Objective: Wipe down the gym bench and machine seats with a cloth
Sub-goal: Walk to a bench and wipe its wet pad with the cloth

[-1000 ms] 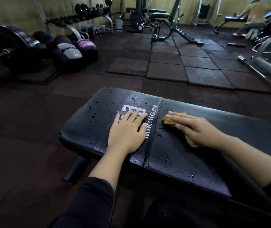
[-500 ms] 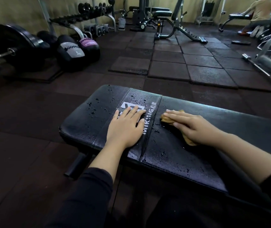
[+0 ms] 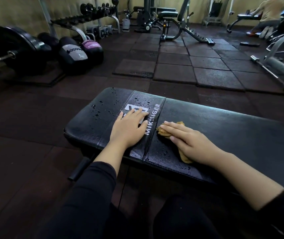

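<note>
Right hand (image 3: pixel 192 141) lies flat, fingers straight, pressing tan cloth (image 3: pixel 169 130) onto black gym bench (image 3: pixel 224 128) just right of stitched logo band, toward near edge. Left hand (image 3: pixel 129 127) rests open, palm down, on white logo. Water droplets (image 3: pixel 101 107) bead near left end. Medicine balls (image 3: pixel 79 52), barbell, apparently loaded, beyond on floor.

Left hand (image 3: pixel 129 129) flat on black bench pad (image 3: pixel 224 128), fingers straight over white logo, water droplets just beyond and left of fingertips. Right hand (image 3: pixel 189 140) pressing tan cloth (image 3: pixel 163 131) onto pad, straight fingers on top, cloth poking out past fingertips and beside the wrist. Far left of left hand: barbell plates (image 3: pixel 11 47), medicine balls (image 3: pixel 74 52). Beyond both hands: adjustable bench (image 3: pixel 177 26) on rubber floor tiles (image 3: pixel 189 66).
</note>
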The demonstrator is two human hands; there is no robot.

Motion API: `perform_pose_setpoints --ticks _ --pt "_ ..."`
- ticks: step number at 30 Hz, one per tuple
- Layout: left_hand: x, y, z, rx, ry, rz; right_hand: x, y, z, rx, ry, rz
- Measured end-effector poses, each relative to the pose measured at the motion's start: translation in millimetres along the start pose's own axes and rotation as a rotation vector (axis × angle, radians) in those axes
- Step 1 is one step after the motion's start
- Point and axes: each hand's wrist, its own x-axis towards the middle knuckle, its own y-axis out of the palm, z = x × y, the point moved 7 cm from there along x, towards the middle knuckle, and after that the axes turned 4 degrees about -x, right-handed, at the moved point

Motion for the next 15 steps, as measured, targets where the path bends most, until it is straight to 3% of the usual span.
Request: perform_pose_setpoints --ticks 3,7,11,15 --pt "-15 -11 -3 -0.067 0.041 -0.062 -5 -3 -6 0.041 0.023 -0.001" --pt "-41 -4 3 0.067 0.097 0.033 -1 2 -16 0.025 0.109 -0.023" --pt "-51 -1 4 0.123 0.085 -0.014 16 0 -25 -0.009 0.268 -0.021" --pt "-51 -1 5 0.138 0.089 -0.055 13 10 14 -0.054 0.183 -0.022"
